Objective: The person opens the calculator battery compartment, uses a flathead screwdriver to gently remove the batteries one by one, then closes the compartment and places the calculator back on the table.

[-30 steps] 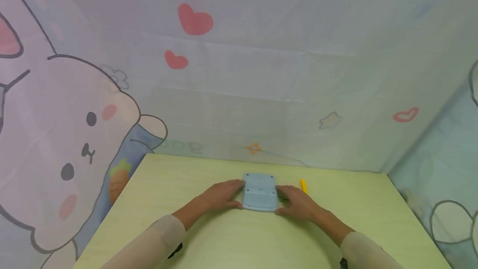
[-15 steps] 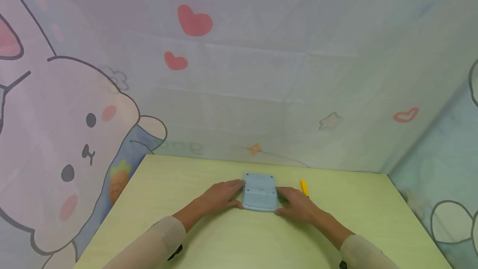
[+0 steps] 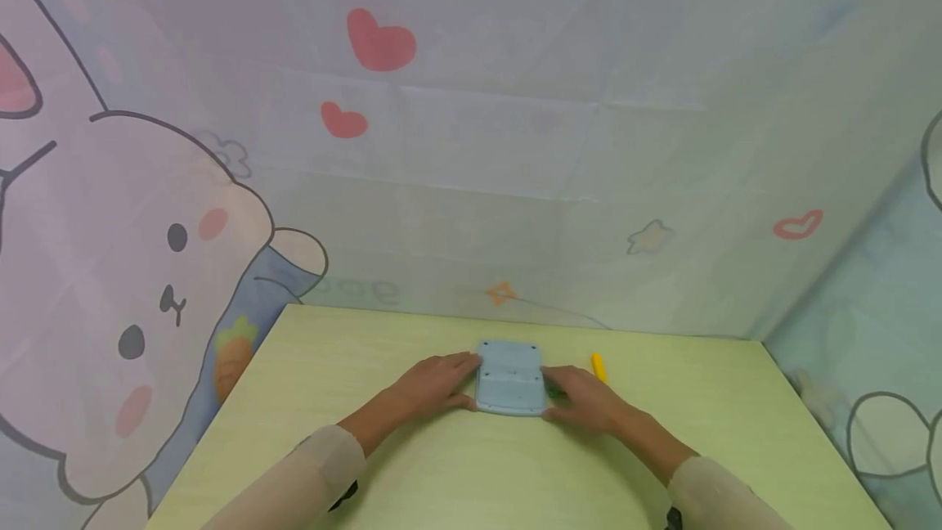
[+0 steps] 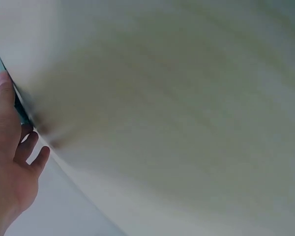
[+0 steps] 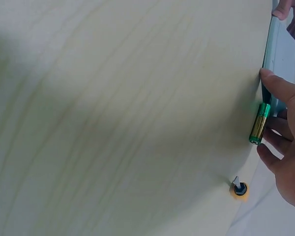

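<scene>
A light blue calculator [image 3: 511,387] lies back side up on the table, with small dark screw holes on its back. My left hand [image 3: 436,383] holds its left edge, thumb near the front corner and fingers further back. On the opposite edge, my right hand [image 3: 589,401] grips it the same way. The left wrist view shows just a strip of the edge beside the left hand [image 4: 12,157]. Next to the right hand [image 5: 290,132], a green and gold battery [image 5: 259,123] lies by the fingers, mostly hidden in the head view.
A screwdriver with a yellow handle [image 3: 599,367] lies right of the right hand; its metal tip [image 5: 237,181] shows in the right wrist view. Behind the pale yellow-green table [image 3: 471,473] hangs a printed cloth [image 3: 515,145] with a rabbit and hearts.
</scene>
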The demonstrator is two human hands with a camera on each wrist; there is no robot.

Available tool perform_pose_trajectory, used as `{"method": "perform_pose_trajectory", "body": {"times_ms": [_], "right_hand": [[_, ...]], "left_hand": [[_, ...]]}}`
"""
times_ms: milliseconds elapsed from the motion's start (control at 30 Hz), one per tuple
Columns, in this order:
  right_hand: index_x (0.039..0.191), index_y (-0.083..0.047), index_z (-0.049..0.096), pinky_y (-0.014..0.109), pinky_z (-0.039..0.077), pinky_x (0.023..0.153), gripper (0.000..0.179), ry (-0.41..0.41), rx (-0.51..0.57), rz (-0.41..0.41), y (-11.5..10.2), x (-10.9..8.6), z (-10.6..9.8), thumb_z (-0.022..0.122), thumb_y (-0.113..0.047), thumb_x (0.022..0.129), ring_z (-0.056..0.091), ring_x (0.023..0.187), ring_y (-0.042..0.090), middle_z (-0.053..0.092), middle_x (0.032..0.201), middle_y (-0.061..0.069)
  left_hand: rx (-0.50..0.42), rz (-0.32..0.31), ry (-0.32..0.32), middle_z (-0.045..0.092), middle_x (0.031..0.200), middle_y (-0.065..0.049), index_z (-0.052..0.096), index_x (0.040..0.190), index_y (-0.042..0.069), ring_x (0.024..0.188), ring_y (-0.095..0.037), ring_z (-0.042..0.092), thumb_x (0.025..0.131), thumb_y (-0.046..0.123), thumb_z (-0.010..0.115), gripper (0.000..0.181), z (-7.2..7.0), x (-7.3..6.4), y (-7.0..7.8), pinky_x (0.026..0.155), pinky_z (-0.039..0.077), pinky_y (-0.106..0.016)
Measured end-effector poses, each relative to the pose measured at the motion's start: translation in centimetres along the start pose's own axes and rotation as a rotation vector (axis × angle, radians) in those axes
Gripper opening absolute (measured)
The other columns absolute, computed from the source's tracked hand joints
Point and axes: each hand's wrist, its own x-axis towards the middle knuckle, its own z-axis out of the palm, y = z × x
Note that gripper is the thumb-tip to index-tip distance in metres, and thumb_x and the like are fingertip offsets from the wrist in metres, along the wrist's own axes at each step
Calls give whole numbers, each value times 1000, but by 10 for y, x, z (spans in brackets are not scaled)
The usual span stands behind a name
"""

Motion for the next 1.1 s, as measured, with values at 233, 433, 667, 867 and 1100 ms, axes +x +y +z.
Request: {"method": "perform_pose_trajectory", "body": {"times_ms": [233, 433, 667, 867, 1100], "right_hand": [[149, 9, 54, 58, 45, 111, 68, -30, -14, 8, 3, 1, -4, 81, -24, 95, 58, 134, 43, 61, 146, 24], [147, 12, 54, 59, 46, 109, 63, -3, 0, -16, -1, 0, -4, 79, -17, 96, 59, 132, 45, 62, 143, 26], [150, 11, 51, 59, 43, 113, 68, -20, 114, 42, -2, -1, -3, 80, -19, 96, 55, 139, 44, 58, 149, 25], [151, 9, 51, 58, 43, 113, 71, -3, 116, 53, 1, -2, 0, 82, -23, 95, 54, 140, 43, 58, 150, 23], [147, 9, 55, 58, 47, 108, 72, 82, 64, -10, 3, -3, -1, 86, -25, 91, 59, 133, 44, 63, 144, 24]], "left_hand": [[-90, -62, -79, 49, 160, -15, 42, 160, 7, 144, -31, 52, 97, 52, 72, 83, -9, 3, 3, 114, 46, -44], [-119, -69, -72, 49, 161, -15, 43, 160, 10, 144, -31, 52, 96, 50, 75, 82, -7, 3, 2, 113, 47, -46], [-115, -70, -44, 49, 161, -14, 43, 161, 12, 144, -30, 52, 97, 53, 72, 81, -2, 1, 0, 113, 47, -45], [-114, -47, 6, 48, 162, -16, 43, 161, 9, 147, -32, 49, 98, 51, 72, 82, -2, -2, 0, 114, 45, -49], [-109, -35, 40, 44, 165, -14, 39, 164, 11, 150, -30, 44, 100, 53, 67, 82, -3, -2, -3, 116, 43, -49]]}}
